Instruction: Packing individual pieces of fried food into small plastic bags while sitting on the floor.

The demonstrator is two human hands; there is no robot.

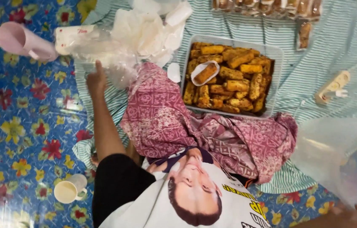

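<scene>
I see my left hand (pixel 96 80) stretched out across the floor, fingers (pixel 98 65) extended and loose, tips touching a heap of clear plastic bags (pixel 106 57); it grips nothing. My right hand (pixel 347 214) sits at the bottom right edge, holding up a clear plastic bag (pixel 339 156), though I cannot tell how the fingers close, since the bag and frame edge hide them. Between the two lies my lap, draped in pink patterned cloth (pixel 166 118), and just past it a grey tray (pixel 276 55) packed with golden fried rolls (pixel 237 84), one lying in a small white wrapper (pixel 205 72). Crumpled white papers (pixel 144 29) are piled beside the bags. A pink jug (pixel 22 41) lies on its side to the far left, a white mug (pixel 69 189) stands near my elbow, and a white power strip (pixel 332 86) rests on the striped green cloth (pixel 347 38).
</scene>
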